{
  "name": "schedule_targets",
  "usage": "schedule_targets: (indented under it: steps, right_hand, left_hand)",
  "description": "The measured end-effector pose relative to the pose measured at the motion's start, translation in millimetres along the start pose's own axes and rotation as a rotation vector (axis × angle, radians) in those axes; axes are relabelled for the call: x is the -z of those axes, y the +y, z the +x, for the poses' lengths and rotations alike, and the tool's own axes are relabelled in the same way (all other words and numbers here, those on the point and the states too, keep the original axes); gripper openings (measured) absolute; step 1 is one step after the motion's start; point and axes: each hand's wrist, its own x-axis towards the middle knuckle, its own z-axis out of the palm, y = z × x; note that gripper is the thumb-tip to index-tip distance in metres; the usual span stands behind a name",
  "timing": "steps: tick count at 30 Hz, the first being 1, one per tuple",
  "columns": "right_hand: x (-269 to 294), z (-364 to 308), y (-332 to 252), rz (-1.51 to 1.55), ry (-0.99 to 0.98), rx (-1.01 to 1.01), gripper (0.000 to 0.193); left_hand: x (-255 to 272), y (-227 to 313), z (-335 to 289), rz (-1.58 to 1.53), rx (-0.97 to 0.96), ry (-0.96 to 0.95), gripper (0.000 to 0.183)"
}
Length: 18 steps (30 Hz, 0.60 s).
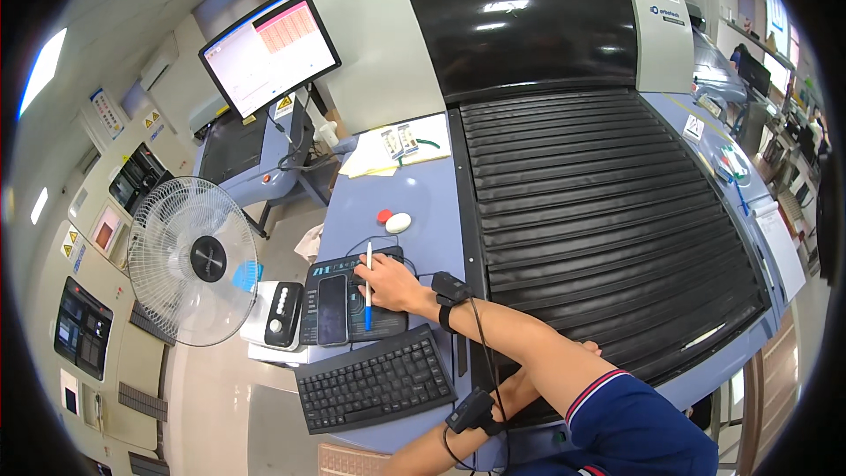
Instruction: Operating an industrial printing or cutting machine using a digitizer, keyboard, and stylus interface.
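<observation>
My right hand (391,285) rests on a black mouse pad (388,328), its fingers bent around a white pen with a blue end (368,308). A thin cable runs to the spot under this hand, but what lies under the palm is hidden. A dark phone (333,310) lies on the pad just left of the hand. My forearms cross, the right one over the left. Only the fingertips of my left hand (589,347) show beyond the right arm, near the edge of the black ribbed surface (599,203). Both wrists carry black strapped devices with cables.
A black keyboard (377,379) sits in front of the pad. Beside it stand a white control box (280,316) and a fan (210,258). Red and white round pieces (398,223) and papers (361,157) lie farther back. A monitor (270,51) hangs at upper left.
</observation>
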Motion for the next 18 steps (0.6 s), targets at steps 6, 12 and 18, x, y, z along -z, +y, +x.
schedule_targets:
  steps: [6, 12, 18]
  right_hand:
    - [-2.8, -2.4, 0.1, -0.015, 0.074, 0.040, 0.029]
    - [-2.1, -1.6, -0.7, -0.016, 0.047, 0.018, 0.032]
    - [-6.8, -3.5, 3.3, -0.036, 0.159, 0.083, 0.030]
  left_hand:
    - [-2.9, -0.2, -5.0, 0.002, 0.004, -0.014, 0.023]
    - [-3.6, -3.7, -7.5, 0.019, -0.002, -0.022, 0.028]
    - [-5.9, -7.2, -8.0, 0.046, -0.014, -0.033, 0.033]
